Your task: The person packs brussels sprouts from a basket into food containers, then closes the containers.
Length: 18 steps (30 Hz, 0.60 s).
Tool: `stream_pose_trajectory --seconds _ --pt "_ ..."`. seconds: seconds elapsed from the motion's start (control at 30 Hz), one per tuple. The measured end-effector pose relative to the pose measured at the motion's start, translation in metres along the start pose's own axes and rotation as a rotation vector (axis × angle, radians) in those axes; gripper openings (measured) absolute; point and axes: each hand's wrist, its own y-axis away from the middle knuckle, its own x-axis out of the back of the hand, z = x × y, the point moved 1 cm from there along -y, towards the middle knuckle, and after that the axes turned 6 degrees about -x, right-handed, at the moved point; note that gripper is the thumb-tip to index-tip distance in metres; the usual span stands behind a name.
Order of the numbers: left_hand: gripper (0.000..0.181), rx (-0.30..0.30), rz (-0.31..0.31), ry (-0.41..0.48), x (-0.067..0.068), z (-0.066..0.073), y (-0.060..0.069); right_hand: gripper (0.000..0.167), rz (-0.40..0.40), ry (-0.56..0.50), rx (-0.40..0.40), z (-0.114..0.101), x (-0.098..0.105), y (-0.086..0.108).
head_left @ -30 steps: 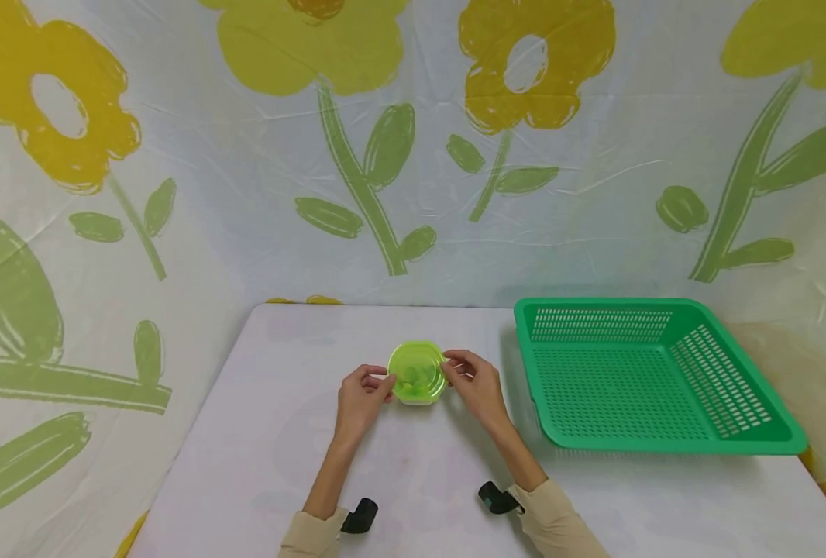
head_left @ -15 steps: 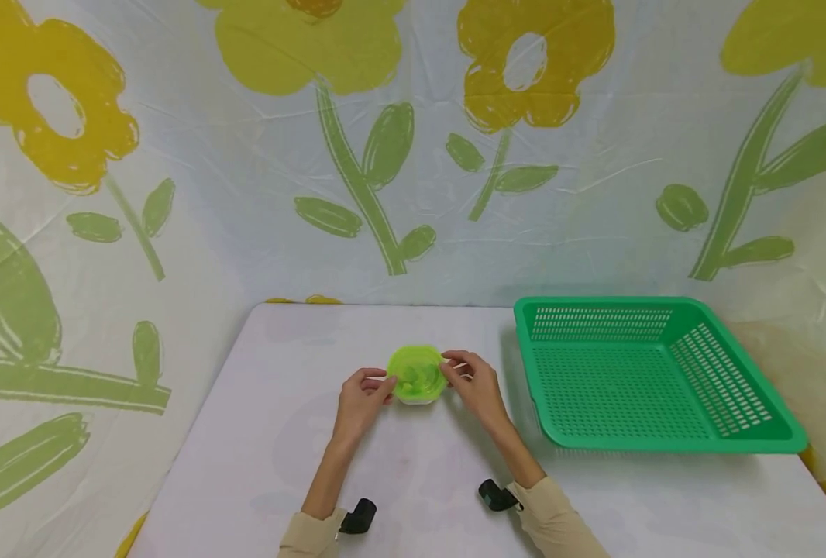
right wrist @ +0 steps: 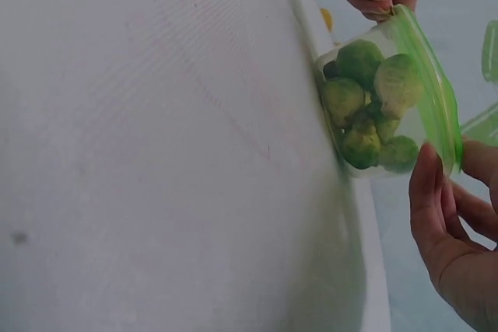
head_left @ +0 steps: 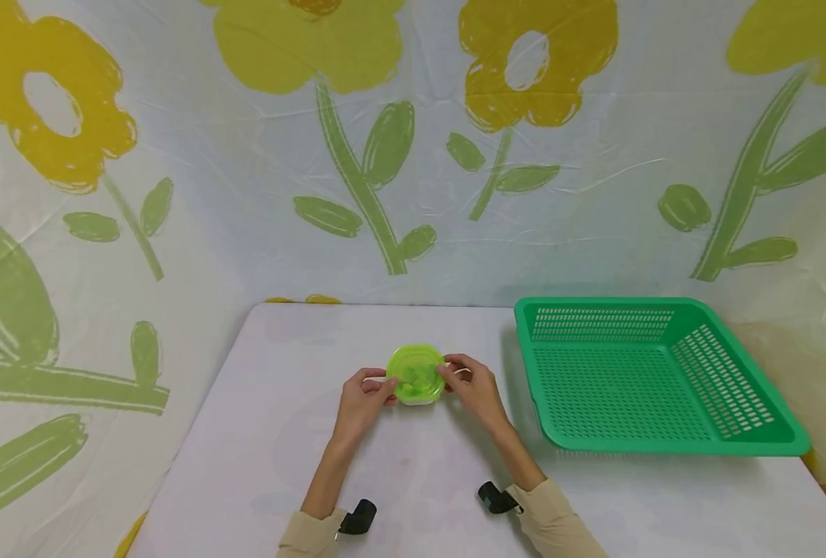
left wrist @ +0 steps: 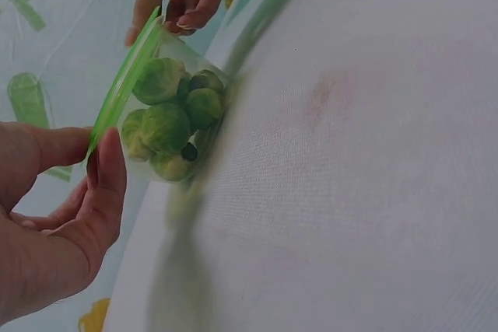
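Note:
A clear food container (left wrist: pixel 204 134) with a bright green lid (head_left: pixel 416 372) stands on the white table, holding several Brussels sprouts (left wrist: pixel 165 127). On its left side my left hand (head_left: pixel 359 399) pinches the lid's rim between thumb and fingers; the left wrist view shows this grip closely. Opposite, my right hand (head_left: pixel 474 385) holds the rim on the right, thumb on top and fingers below, as the right wrist view shows. The lid lies over the container's mouth. Whether its edge is fully pressed down cannot be told.
To the right stands a large green perforated basket (head_left: pixel 615 387) with nothing in it. The table (head_left: pixel 259 480) ends at a back edge just before a flower-printed cloth (head_left: pixel 441 256), which also hangs along the left. Black wrist cameras (head_left: pixel 359 517) sit at both cuffs.
The lid's tilt and shine shift slightly. My right thumb lies a little farther in over the lid's edge. My left hand stays nearly still, and the container keeps its place.

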Motion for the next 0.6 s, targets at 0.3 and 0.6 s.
stream_pose_trajectory --seconds 0.3,0.6 --pt "0.031 0.009 -0.005 0.022 0.0006 -0.0026 -0.0021 0.024 -0.019 -0.033 -0.014 0.002 -0.0012 -0.0021" --pt "0.032 0.035 -0.033 -0.002 0.0015 0.0018 -0.0056 0.017 -0.039 0.008 -0.024 -0.0019 -0.0013 -0.0044"
